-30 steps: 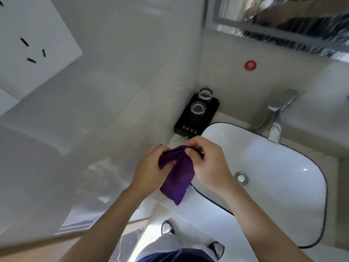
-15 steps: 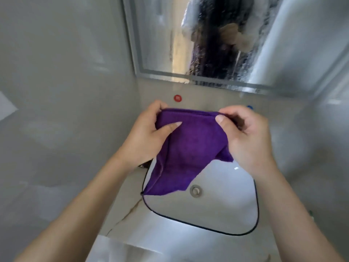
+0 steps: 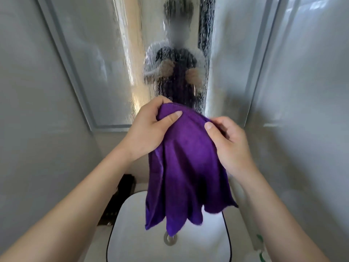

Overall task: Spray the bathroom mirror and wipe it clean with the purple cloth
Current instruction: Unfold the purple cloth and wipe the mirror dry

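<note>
The purple cloth (image 3: pixel 186 167) hangs spread out in front of me, above the sink. My left hand (image 3: pixel 149 129) grips its top left edge and my right hand (image 3: pixel 228 142) pinches its top right edge. Behind the hands the bathroom mirror (image 3: pixel 105 69) fills the upper view, covered in running droplets and streaks; a person's blurred reflection shows in its middle. The cloth is held just short of the mirror's lower edge; I cannot tell whether it touches the glass.
A white sink (image 3: pixel 132 233) with a black rim and a metal drain (image 3: pixel 170 239) lies below the cloth. A black tray (image 3: pixel 120 197) stands at its left on the counter. A green and white object (image 3: pixel 261 250) shows at the sink's right. Grey walls close in on both sides.
Both hands have lifted the cloth from low over the sink up to the mirror's lower edge and spread it open. The view has tilted up onto the wet mirror.
</note>
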Action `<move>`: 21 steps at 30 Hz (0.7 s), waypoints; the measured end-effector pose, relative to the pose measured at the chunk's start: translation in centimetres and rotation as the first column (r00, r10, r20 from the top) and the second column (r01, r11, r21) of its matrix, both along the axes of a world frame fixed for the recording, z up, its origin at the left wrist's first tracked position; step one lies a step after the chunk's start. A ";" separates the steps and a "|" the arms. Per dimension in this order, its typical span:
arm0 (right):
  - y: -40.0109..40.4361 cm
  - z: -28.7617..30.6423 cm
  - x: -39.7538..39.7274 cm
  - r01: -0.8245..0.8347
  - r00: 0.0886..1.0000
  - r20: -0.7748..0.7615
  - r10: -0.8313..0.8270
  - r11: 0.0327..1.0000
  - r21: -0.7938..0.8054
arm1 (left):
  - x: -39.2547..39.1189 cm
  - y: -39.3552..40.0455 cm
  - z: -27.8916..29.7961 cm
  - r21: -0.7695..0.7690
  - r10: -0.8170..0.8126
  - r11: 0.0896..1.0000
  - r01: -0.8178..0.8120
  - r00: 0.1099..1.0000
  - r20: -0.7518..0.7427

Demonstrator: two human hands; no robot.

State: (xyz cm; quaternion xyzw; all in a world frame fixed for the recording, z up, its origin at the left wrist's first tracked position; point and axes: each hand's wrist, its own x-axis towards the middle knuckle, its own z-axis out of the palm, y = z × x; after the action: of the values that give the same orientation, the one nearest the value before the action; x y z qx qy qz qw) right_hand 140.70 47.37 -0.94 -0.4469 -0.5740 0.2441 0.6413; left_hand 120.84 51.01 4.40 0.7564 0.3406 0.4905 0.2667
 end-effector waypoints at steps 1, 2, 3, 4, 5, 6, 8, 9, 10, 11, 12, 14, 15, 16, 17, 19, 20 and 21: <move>-0.1 0.2 0.5 -0.096 0.992 -0.087 0.091 0.994 -0.053 | 0.5 0.3 0.6 -0.007 -0.002 1.000 0.002 1.000 0.026; -0.1 0.1 1.1 -0.211 0.967 -0.167 0.191 0.971 -0.114 | 0.8 0.6 1.2 -0.007 -0.001 1.000 0.001 0.999 0.049; 0.0 -0.1 1.5 -0.310 0.939 -0.210 0.274 0.936 -0.166 | 1.1 0.9 1.8 -0.001 0.004 1.000 -0.004 0.998 0.066; 0.1 -0.5 1.9 -0.363 0.924 -0.205 0.323 0.910 -0.200 | 1.4 1.2 2.4 0.007 0.012 1.000 -0.013 0.997 0.073; 0.3 -0.8 2.1 -0.381 0.920 -0.184 0.346 0.899 -0.216 | 1.5 1.6 2.9 0.013 0.025 1.000 -0.026 0.997 0.070; 0.7 -1.0 2.4 -0.393 0.916 -0.179 0.360 0.895 -0.209 | 1.6 2.0 3.3 0.015 0.042 0.999 -0.043 0.998 0.055; 1.1 -0.8 2.5 -0.417 0.899 -0.209 0.384 0.897 -0.147 | 1.7 2.7 3.7 0.001 0.078 0.997 -0.078 0.997 0.010; 1.2 -0.5 2.6 -0.437 0.885 -0.234 0.403 0.893 -0.112 | 1.6 3.2 3.7 -0.008 0.095 0.995 -0.095 0.995 -0.016; 1.2 -0.2 2.6 -0.469 0.860 -0.271 0.433 0.879 -0.082 | 1.5 3.6 3.6 -0.014 0.110 0.994 -0.111 0.993 -0.040; 1.1 0.1 2.5 -0.505 0.825 -0.325 0.463 0.862 -0.053 | 1.4 4.1 3.5 -0.020 0.120 0.992 -0.121 0.991 -0.062; 1.0 0.6 2.4 -0.543 0.779 -0.392 0.489 0.839 -0.032 | 1.3 4.5 3.3 -0.028 0.124 0.992 -0.127 0.989 -0.081; 0.8 1.3 1.9 -0.594 0.698 -0.512 0.501 0.804 -0.023 | 1.1 5.5 3.1 -0.036 0.124 0.991 -0.130 0.983 -0.135; 0.9 1.5 1.6 -0.602 0.674 -0.548 0.494 0.798 -0.021 | 1.1 6.0 3.0 -0.036 0.122 0.991 -0.129 0.979 -0.164; 0.8 1.8 1.2 -0.608 0.652 -0.577 0.492 0.794 -0.010 | 1.1 6.6 3.0 -0.046 0.115 0.991 -0.126 0.976 -0.185; 0.8 2.0 0.7 -0.609 0.628 -0.602 0.492 0.793 0.012 | 1.2 7.1 3.1 -0.064 0.103 0.991 -0.117 0.976 -0.193; 0.8 2.6 -0.1 -0.613 0.563 -0.657 0.502 0.787 0.075 | 1.4 8.0 3.3 -0.094 0.065 0.992 -0.083 0.982 -0.175; 0.7 2.8 -0.5 -0.609 0.536 -0.676 0.505 0.786 0.105 | 1.6 8.5 3.4 -0.106 0.046 0.992 -0.063 0.988 -0.149; 0.8 3.0 -0.9 -0.597 0.524 -0.686 0.505 0.792 0.127 | 1.8 8.8 3.5 -0.115 0.034 0.992 -0.047 0.993 -0.117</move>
State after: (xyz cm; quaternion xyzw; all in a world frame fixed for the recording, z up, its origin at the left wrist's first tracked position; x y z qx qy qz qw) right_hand 139.77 48.15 2.08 -0.1565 -0.3879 0.6171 0.6665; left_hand 122.67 59.82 7.87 0.7593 0.3989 0.4307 0.2807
